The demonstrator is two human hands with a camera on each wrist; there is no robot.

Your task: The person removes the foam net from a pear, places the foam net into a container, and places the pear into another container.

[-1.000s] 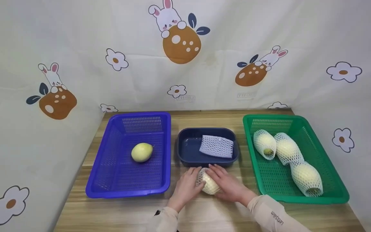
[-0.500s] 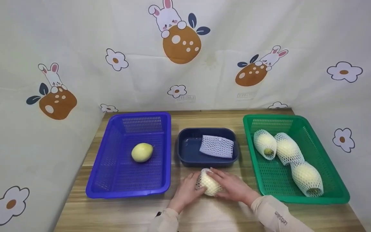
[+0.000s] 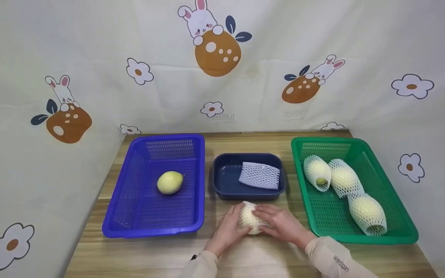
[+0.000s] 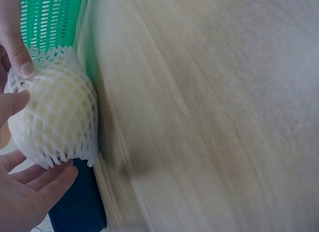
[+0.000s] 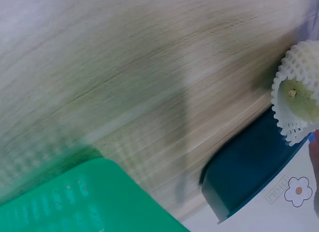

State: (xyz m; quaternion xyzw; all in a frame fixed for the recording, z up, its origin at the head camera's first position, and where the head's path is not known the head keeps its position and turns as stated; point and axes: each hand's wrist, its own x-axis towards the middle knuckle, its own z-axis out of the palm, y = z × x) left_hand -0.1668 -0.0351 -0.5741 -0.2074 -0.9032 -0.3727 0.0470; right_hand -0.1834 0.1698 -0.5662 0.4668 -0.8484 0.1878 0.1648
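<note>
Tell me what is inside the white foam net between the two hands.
The white foam net holds a round, pale green fruit, visible through its holes and open end. Parts under the left hand and right hand cannot be seen.

I'm in a small booth-like work corner; whether it belongs to a home, a shop or a studio, I can't tell. Creased pale sheeting [image 3: 172, 108], printed with cartoon rabbits [image 3: 203, 23] and flowers [image 3: 140, 71], closes off the back and both sides of my wood-grain bench [image 3: 253, 262], where plastic baskets [image 3: 153, 233] hold fruit [image 3: 170, 182] beside a dark tub [image 3: 249, 196].
</note>
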